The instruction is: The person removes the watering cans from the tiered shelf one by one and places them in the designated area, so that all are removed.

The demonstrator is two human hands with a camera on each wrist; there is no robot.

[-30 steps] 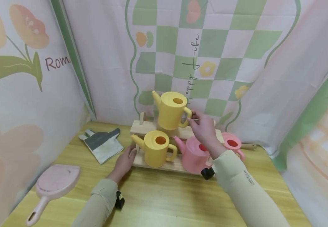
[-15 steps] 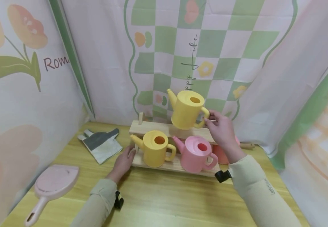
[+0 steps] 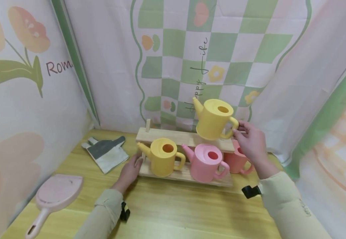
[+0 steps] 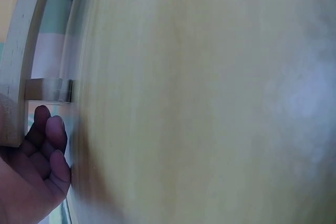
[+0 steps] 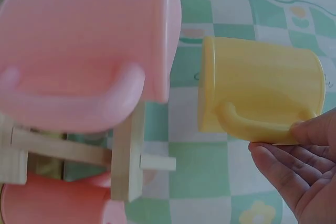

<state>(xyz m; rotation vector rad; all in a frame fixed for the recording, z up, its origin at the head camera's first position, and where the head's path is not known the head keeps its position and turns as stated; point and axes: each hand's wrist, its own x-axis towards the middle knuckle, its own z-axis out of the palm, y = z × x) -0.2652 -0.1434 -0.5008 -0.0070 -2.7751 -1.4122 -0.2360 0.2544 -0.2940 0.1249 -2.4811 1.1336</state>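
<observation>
My right hand [image 3: 252, 141] pinches the handle of a yellow watering can [image 3: 213, 121], which hangs over the right part of the wooden shelf's upper tier, spout pointing left. In the right wrist view, thumb and fingers meet on the handle of that can [image 5: 262, 87]. My left hand [image 3: 129, 171] grips the left end of the two-tier wooden shelf [image 3: 173, 136], its fingers [image 4: 55, 129] curled at the wood. On the lower tier stand another yellow watering can [image 3: 160, 162] at left and a pink one [image 3: 204, 166] at right.
Behind the shelf's right end, a darker pink watering can [image 3: 235, 162] stands on the wooden table [image 3: 173, 212]. To the left lie a grey and white glove [image 3: 108, 154] and a pink dustpan [image 3: 59, 191]. A checked curtain [image 3: 202, 49] hangs close behind the shelf.
My right hand has carried the yellow watering can rightward along the upper tier, from its middle to its right end. The left hand keeps its place on the shelf.
</observation>
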